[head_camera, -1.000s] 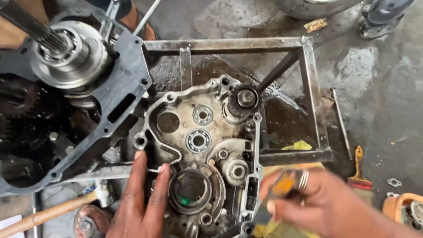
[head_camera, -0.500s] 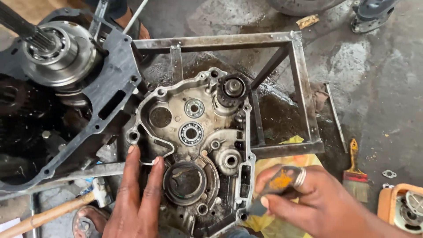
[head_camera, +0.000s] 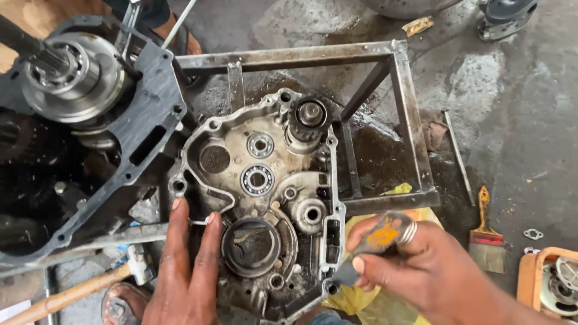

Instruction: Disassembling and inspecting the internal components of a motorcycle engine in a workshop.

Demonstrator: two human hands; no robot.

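**Hands on the engine case**

Left hand (head_camera: 186,274) lies flat, fingers spread, on the grey engine case (head_camera: 259,198), which sits in a rusty steel frame (head_camera: 415,150) on the wet concrete floor (head_camera: 518,108). Right hand (head_camera: 427,268), just beside the case's lower right edge, is closed around an orange-handled tool (head_camera: 376,244). Right of the frame lies a paintbrush (head_camera: 484,235).

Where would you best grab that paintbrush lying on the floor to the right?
Probably by the wooden handle of the paintbrush, coming from above. It lies flat on the floor, its narrow orange handle pointing away from the person and the bristles toward them. The handle is bare and apart from the other things, so fingers can close across its sides.
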